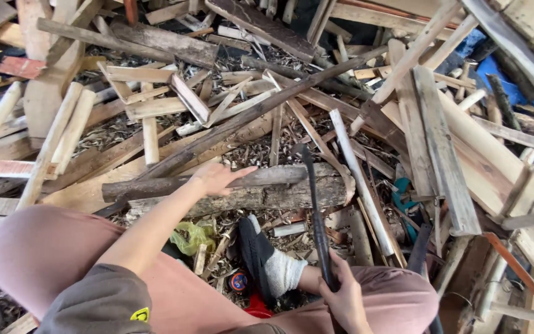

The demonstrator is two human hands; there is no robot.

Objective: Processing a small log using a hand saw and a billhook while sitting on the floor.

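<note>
Right now the left hand (214,178) lies flat, fingers spread, on a rough log (242,193) whose long axis runs left-right across the view. Right hand (346,298) is closed round the handle of a dark machete (315,213), blade pointing away over the log's right end. Foot in black sandal (256,250) sits just below; wood scraps (156,105) all round.

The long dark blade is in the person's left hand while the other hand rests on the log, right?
Not quite. The head view shows the long dark blade held in the right hand; it is the left hand that rests open on the log.
</note>
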